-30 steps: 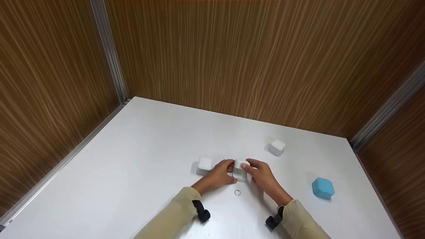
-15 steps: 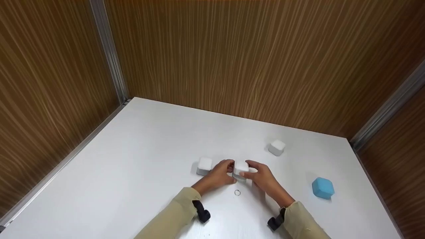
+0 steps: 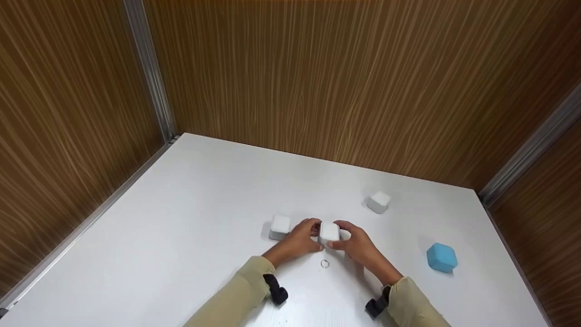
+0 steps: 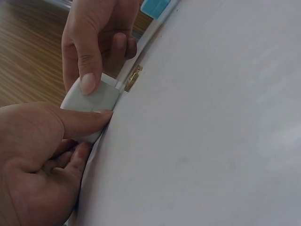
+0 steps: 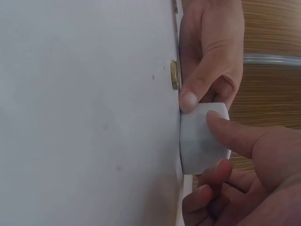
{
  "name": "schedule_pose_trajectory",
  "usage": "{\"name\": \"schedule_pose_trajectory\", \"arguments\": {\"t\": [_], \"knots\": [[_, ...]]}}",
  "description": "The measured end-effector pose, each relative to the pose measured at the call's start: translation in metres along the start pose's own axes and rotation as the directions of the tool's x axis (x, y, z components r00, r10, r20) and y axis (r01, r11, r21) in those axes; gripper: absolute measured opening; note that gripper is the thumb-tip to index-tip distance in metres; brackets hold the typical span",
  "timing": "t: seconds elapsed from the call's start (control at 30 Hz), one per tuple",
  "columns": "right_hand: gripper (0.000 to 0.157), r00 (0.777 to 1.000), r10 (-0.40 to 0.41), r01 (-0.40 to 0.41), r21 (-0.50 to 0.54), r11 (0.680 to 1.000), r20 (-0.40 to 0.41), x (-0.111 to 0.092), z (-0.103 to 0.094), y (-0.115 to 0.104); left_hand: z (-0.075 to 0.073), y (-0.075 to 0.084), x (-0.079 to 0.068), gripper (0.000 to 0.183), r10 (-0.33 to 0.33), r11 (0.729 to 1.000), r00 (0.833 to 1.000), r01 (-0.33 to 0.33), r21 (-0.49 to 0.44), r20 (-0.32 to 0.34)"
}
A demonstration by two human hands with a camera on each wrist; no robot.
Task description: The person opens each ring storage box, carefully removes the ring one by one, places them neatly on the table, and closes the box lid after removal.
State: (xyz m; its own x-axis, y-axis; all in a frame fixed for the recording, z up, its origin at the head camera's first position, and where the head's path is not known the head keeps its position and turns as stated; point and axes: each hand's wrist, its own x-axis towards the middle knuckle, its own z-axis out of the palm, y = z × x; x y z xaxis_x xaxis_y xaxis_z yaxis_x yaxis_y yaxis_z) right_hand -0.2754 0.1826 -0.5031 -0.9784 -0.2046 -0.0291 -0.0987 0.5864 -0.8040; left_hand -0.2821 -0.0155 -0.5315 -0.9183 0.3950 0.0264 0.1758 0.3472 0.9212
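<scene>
A small white ring box (image 3: 329, 231) with rounded edges stands on the table between both hands, its lid down. My left hand (image 3: 299, 239) grips the lower part from the left, thumb along the near side. From the right, my right hand (image 3: 359, 247) holds the upper part, its thumb on the near face and fingers behind. Just in front of the box lies a gold-coloured ring (image 4: 133, 79), also visible beside the left thumb in the right wrist view. Inside the box is hidden.
Close to the left hand sits another white box (image 3: 280, 227). A third white box (image 3: 378, 202) stands farther back on the right, and a blue box (image 3: 441, 257) is at the right. Wood-patterned panels (image 3: 290, 81) border the white table (image 3: 190, 218).
The raised lid of the white ring box has come down under my right hand, which moved slightly toward me. My left hand has kept its place, and the ring has not moved.
</scene>
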Motion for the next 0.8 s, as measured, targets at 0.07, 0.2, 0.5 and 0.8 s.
{"name": "schedule_pose_trajectory", "arguments": {"t": [0.07,0.2,0.5,0.8], "knots": [[0.062,1.000,-0.001,0.001,-0.010,1.000,-0.001,-0.001,0.000,0.000,0.001,0.000,0.000,0.066,0.001,1.000,1.000,-0.001,-0.003,-0.001],[0.062,1.000,0.000,0.000,-0.038,0.999,-0.004,-0.002,0.001,0.000,0.001,0.001,0.000,0.068,0.002,1.000,1.000,-0.002,0.005,-0.005],[0.067,1.000,0.008,-0.006,-0.049,0.999,0.027,-0.004,-0.001,0.000,0.001,0.008,-0.003,0.074,0.022,0.997,0.999,-0.024,0.080,0.024],[0.075,0.999,-0.027,0.031,-0.181,0.983,0.020,-0.009,-0.012,-0.005,-0.008,0.026,-0.006,0.090,-0.031,0.988,0.998,0.022,0.153,0.056]]}}
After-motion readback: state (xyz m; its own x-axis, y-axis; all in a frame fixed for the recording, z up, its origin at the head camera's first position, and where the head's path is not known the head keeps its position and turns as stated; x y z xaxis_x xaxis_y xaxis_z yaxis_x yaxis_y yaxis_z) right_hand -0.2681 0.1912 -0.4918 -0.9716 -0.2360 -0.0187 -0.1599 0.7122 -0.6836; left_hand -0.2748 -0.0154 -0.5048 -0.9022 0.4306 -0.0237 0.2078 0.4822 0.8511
